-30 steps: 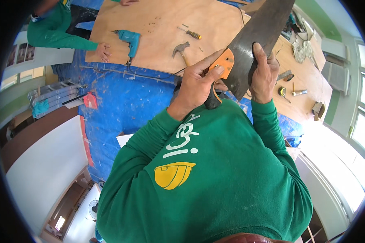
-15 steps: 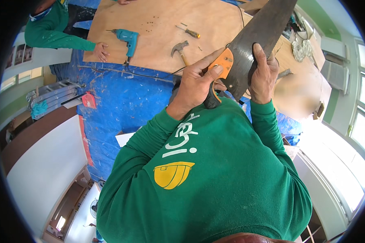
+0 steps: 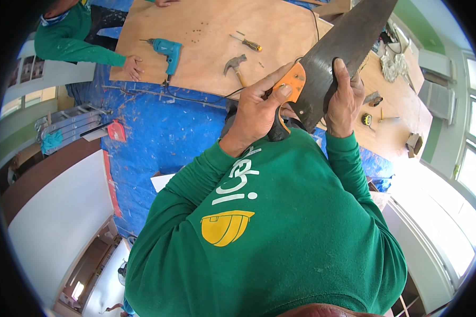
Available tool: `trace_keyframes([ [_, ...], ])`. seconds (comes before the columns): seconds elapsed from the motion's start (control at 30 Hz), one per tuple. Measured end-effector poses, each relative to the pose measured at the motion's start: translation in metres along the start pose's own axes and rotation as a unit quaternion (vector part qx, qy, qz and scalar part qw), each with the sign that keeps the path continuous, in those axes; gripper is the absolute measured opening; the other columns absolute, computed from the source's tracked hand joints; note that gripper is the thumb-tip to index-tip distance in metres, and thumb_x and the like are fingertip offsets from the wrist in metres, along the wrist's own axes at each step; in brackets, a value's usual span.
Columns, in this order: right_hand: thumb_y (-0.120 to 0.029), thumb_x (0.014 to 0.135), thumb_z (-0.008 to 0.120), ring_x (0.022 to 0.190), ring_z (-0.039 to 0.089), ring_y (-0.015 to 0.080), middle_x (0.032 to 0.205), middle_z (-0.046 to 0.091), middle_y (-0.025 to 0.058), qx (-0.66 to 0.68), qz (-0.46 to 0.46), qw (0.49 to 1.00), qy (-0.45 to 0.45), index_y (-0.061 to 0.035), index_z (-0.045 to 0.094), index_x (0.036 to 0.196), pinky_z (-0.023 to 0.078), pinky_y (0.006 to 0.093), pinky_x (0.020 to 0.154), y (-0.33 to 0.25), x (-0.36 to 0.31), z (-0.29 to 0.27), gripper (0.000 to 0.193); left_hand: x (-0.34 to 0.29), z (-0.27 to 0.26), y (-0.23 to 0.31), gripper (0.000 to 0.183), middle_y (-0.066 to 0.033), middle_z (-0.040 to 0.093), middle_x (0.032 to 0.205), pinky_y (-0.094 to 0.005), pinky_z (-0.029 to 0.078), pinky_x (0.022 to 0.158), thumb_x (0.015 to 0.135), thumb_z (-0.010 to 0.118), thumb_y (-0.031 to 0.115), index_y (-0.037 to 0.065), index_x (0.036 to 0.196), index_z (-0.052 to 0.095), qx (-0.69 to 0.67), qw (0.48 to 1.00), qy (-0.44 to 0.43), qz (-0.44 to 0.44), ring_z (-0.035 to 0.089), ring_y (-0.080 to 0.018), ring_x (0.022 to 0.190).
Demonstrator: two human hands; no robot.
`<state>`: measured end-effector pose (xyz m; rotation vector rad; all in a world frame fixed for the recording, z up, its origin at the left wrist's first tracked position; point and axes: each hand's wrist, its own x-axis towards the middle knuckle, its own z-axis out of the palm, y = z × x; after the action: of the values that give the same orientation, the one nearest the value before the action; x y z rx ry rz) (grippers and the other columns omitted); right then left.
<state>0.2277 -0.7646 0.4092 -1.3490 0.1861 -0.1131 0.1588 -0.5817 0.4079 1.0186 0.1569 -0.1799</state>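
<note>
- Compared with a second ago, little has shifted: the handsaw (image 3: 333,63) has kept its upward tilt and both hands have stayed on it; the teal drill sits in the same spot on the board.
- Blue tarpaulin (image 3: 158,132), crinkled and speckled with pale shavings, covers the floor below the boards.
- Plywood sheet (image 3: 206,47): large, flat, light tan, with a smooth face, a cluster of small dark holes near its middle and a black cord trailing along its near edge.
- Handsaw: long, tapering, dull grey steel blade, held up in front of the chest, slanting from lower left to upper right above the plywood edge. Handle is orange plastic with a black grip.
- Left hand (image 3: 256,113) is wrapped tight around the black-and-orange handle, index finger laid forward along the orange part.
- Right hand (image 3: 344,98) clasps the blade just beyond the handle, fingers curled over one edge, thumb on the flat face.
- Another person's hand (image 3: 133,67), in a green sleeve, rests flat on the plywood's left edge, just beside the drill.
- Teal drill (image 3: 166,53): pistol-shaped, plastic body, lying on the plywood.
- Claw hammer (image 3: 235,66): dark metal head, wooden shaft, lying near the left hand.
- Screwdriver (image 3: 247,42): slim shaft, yellow-and-black handle.
- Yellow tape measure (image 3: 367,119): small and round, on the second board to the right.
</note>
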Motion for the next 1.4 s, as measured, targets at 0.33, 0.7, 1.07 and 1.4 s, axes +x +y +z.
trace_keyframes([
  [0.33,-0.021,0.11,0.072,0.106,0.068,0.0118,0.119,0.077,0.006,0.027,0.023,0.999,-0.009,0.0046,0.073,0.127,0.053,0.0289,0.095,-0.002,0.001,0.0,0.031,0.0,-0.002,0.004,0.055,-0.0124,0.072,0.135,-0.0335,0.072,0.081,0.111,0.068,0.018,0.001,0.161,0.054,0.009,1.0,-0.008,-0.011,0.074,-0.015,0.107],
  [0.7,-0.02,0.11,0.072,0.106,0.07,0.0134,0.12,0.077,0.007,0.057,0.013,0.998,-0.019,0.0047,0.072,0.13,0.055,0.0304,0.094,-0.009,0.016,0.007,0.032,0.006,-0.009,0.007,0.05,-0.0154,0.07,0.14,-0.0427,0.064,0.104,0.118,0.055,0.02,-0.008,0.159,0.052,-0.089,0.995,-0.039,-0.018,0.071,-0.0224,0.121],
  [1.07,-0.017,0.109,0.071,0.108,0.072,0.016,0.125,0.077,0.0097,0.086,0.048,0.993,-0.066,0.0044,0.071,0.13,0.057,0.0308,0.096,0.0,0.038,0.014,0.03,0.071,-0.045,0.045,0.059,-0.0152,0.073,0.134,-0.0433,0.058,0.102,0.119,0.049,0.043,-0.007,0.147,0.062,0.02,0.993,-0.098,-0.063,0.07,-0.0255,0.122],
  [1.4,-0.021,0.109,0.072,0.109,0.071,0.0162,0.125,0.076,0.0092,0.055,0.043,0.996,-0.046,0.0049,0.07,0.132,0.056,0.0316,0.097,-0.002,0.035,0.011,0.035,0.0,-0.03,0.025,0.059,-0.0153,0.072,0.131,-0.0378,0.061,0.097,0.104,0.074,0.006,-0.006,0.158,0.053,0.023,0.998,-0.035,-0.045,0.074,-0.0221,0.113],
])
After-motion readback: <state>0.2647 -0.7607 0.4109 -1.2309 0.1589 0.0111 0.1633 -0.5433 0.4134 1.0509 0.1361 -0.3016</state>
